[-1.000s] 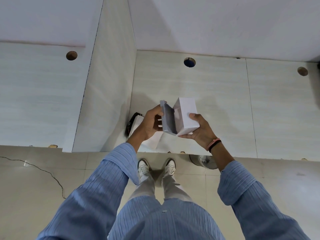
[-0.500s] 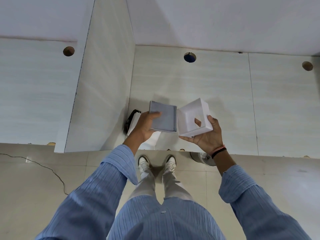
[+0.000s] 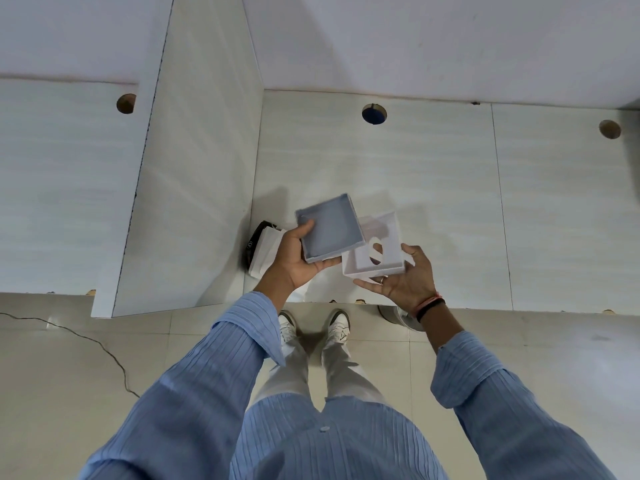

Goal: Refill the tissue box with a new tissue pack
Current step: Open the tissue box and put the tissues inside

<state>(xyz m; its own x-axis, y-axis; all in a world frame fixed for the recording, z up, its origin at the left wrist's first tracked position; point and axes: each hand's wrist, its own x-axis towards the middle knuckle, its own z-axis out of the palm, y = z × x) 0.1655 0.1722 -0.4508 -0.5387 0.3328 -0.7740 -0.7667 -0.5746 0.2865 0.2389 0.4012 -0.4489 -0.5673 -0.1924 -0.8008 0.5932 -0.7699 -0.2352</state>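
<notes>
here, palm-up left hand grips the grey tray; right hand cradles the white cover, fingers curled round it.

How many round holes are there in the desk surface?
3. One hole lies far left, beyond the upright divider panel; one with something blue in it is at the centre back; one is far right. Others may lie outside the view.
</notes>
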